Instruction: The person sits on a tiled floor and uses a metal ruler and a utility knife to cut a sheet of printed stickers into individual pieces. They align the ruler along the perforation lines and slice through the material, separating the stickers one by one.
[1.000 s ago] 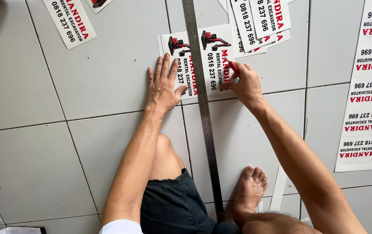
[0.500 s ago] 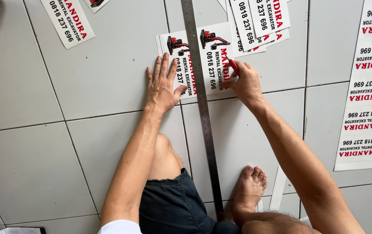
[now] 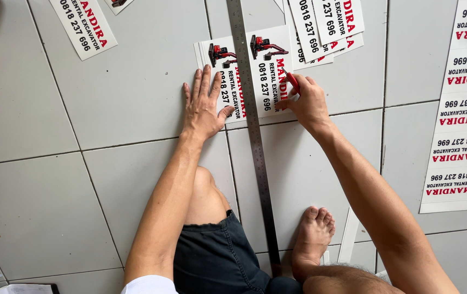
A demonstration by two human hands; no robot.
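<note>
A long steel ruler (image 3: 254, 136) lies lengthwise on the tiled floor, across a white printed sheet (image 3: 269, 60) with red and black print and small excavator pictures. My left hand (image 3: 203, 103) presses flat on the sheet's left part, fingers spread, just beside the ruler. My right hand (image 3: 307, 100) is on the ruler's right side, closed around a small red cutter (image 3: 292, 81) whose tip rests on the sheet.
More printed strips lie at the top right (image 3: 326, 24), one at the top left (image 3: 83, 24), and a long printed sheet (image 3: 465, 114) at the right edge. My bare foot (image 3: 312, 239) and knee rest beside the ruler's near end. A thin white offcut (image 3: 349, 234) lies by the foot.
The view has shifted slightly. Both hands stay in place on the sheet, and the ruler has not moved.
</note>
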